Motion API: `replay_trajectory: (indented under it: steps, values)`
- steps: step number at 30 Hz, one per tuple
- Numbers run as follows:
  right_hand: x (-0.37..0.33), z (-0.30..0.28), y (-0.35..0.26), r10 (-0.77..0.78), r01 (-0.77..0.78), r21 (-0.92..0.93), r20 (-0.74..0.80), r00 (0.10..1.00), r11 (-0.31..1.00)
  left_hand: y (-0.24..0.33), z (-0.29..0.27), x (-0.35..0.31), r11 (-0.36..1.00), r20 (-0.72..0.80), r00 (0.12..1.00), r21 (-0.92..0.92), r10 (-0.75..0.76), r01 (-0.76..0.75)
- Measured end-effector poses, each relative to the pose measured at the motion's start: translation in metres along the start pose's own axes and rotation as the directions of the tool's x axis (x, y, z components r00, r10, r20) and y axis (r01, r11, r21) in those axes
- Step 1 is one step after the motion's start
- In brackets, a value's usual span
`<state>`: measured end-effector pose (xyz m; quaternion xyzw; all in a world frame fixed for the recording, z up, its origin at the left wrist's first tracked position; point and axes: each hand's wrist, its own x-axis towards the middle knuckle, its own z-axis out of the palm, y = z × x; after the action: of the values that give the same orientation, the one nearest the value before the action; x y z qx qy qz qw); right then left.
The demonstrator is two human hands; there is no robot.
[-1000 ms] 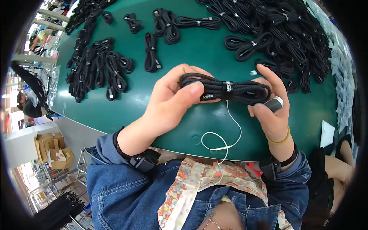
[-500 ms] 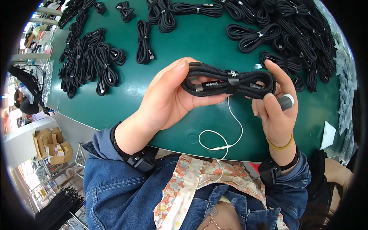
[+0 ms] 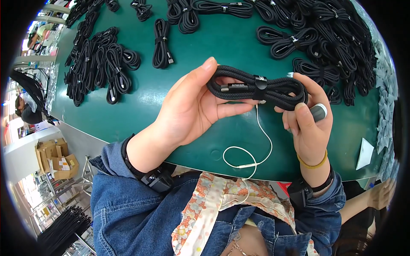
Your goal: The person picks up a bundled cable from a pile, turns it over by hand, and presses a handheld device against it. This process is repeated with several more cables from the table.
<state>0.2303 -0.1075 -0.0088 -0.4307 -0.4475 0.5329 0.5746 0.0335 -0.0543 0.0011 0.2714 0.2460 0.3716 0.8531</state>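
A bundled black braided cable (image 3: 279,87) is held up in front of me, looped and cinched in the middle with a black strap. A metal-tipped plug shows inside its left loop. My left hand (image 3: 183,106) cradles that left end, thumb at the top and fingers behind and below. On the other side, my right hand (image 3: 314,123) pinches the right loop between thumb and index finger. A grey cylinder with a white end (image 3: 319,112) is also tucked in the right hand; its kind cannot be made out. A thin white cord (image 3: 269,141) hangs down behind the cable.
Similar bundled black cables lie on the green table (image 3: 205,47), with a large heap (image 3: 337,38) at the far right and a pile (image 3: 98,64) at the left. A white piece (image 3: 364,153) lies near the right edge. Another person's arm (image 3: 363,202) is at lower right.
The held cable has tilted, its left end shifting slightly right and up. The plug in its right loop no longer shows. The other person's arm now reaches further toward the right.
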Motion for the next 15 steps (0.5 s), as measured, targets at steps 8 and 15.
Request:
replay_trajectory:
  steps: [8,15]
  values:
    - [-0.0016,-0.0006,-0.0036,0.156,-0.154,0.025,-0.059,0.986,0.988,-0.0016,-0.0010,0.0001,1.000,-0.071,0.997,0.012,0.008,-0.007]
    - [-0.0017,0.0007,-0.0051,0.203,-0.202,0.021,-0.095,0.975,0.979,-0.0002,0.0001,0.0004,0.999,-0.073,0.997,0.012,-0.038,0.039]
